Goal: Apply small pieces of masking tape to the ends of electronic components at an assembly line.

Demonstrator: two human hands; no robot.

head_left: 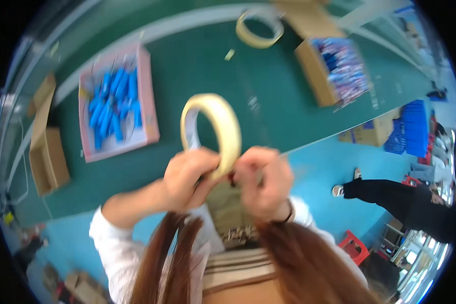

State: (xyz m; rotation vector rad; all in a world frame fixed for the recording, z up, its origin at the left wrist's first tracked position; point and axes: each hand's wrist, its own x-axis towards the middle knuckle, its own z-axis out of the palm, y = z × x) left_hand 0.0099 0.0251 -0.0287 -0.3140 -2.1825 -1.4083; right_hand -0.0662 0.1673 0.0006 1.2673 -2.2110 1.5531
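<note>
My left hand (190,175) is closed around the lower edge of a roll of cream masking tape (225,126), which stands upright above the near side of the table. Beside the roll's lower right edge, my right hand (266,177) has its fingers pinched together, slightly blurred. Whatever lies between those fingertips is too small to make out; it could be the tape's end. A small dark red spot shows between the two hands.
On the green table (197,61), a pink box (149,96) holds several blue cylinders (114,99). A cardboard box (314,71) holds wrapped packets (347,71). Another tape roll (251,38) lies far back, and an open carton (48,157) sits left. A person (400,197) is at right.
</note>
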